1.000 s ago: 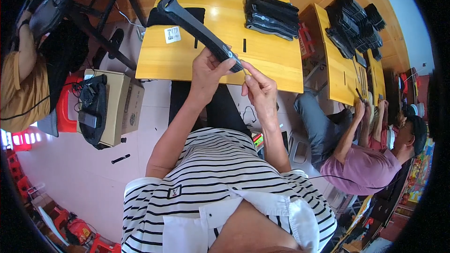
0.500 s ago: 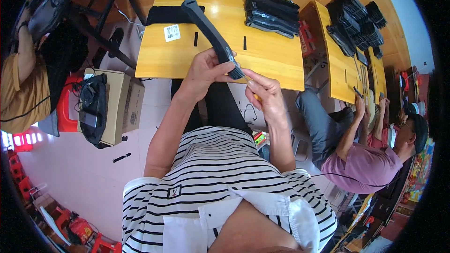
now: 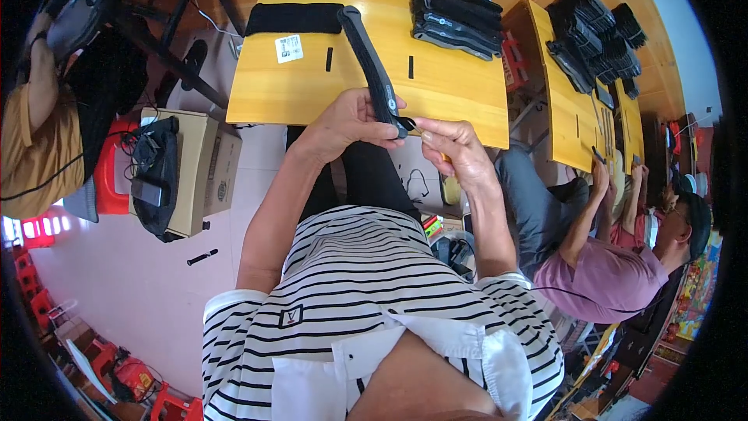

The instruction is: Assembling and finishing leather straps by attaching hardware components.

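A long, folded black-and-grey strap (image 3: 368,54) slants up over the yellow table from my left hand (image 3: 347,129). My left fingers and thumb are closed on its near end, just off the table's front edge. My right hand (image 3: 461,154) is pinched around a slim tool with a yellow handle (image 3: 446,159). The tool's thin tip reaches to the strap's near end, beside my left thumb. A small black loop (image 3: 406,122) stands out there, between the two hands. Whether the tip passes through the loop is too small to tell.
On the yellow table (image 3: 273,93) lie a flat black strap (image 3: 292,19), a white label (image 3: 288,48), small black strips (image 3: 329,59) and strap stacks (image 3: 456,19). A cardboard box (image 3: 191,179) stands on the left. Co-workers sit on both sides, one in a purple shirt (image 3: 600,277).
The strap's far end has swung right and stands more upright. My right hand has moved slightly right, away from the strap, and a black loop now shows at the strap's near end.
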Motion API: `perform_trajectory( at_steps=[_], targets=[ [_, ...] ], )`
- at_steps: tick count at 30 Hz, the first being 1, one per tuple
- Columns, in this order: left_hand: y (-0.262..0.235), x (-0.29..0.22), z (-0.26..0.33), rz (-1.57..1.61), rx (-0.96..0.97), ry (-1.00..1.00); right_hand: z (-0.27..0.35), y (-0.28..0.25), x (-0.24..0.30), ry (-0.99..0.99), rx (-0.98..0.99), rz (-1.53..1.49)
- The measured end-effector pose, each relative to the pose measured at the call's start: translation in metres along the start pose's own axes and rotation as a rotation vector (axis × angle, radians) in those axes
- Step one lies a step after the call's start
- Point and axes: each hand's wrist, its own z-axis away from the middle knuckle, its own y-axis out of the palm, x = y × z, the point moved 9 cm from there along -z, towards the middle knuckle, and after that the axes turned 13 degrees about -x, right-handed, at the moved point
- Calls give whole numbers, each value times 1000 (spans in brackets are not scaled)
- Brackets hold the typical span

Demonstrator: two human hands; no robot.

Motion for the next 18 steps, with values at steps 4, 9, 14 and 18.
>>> perform_trajectory(
  at_steps=[4, 9, 14, 18],
  targets=[
    [-7, 16, -4, 85, -118, -34, -5, 3, 1, -141, -22, 238],
    [-13, 26, -4, 105, -331, -94, -1, 13, 1, -248, -98, 268],
    [-5, 30, -8, 24, -252, -95, 3, 13, 29, -580, -237, 476],
    [6, 44, -8, -24, -200, -160, -3, 7, 16, -645, -229, 397]
  ],
)
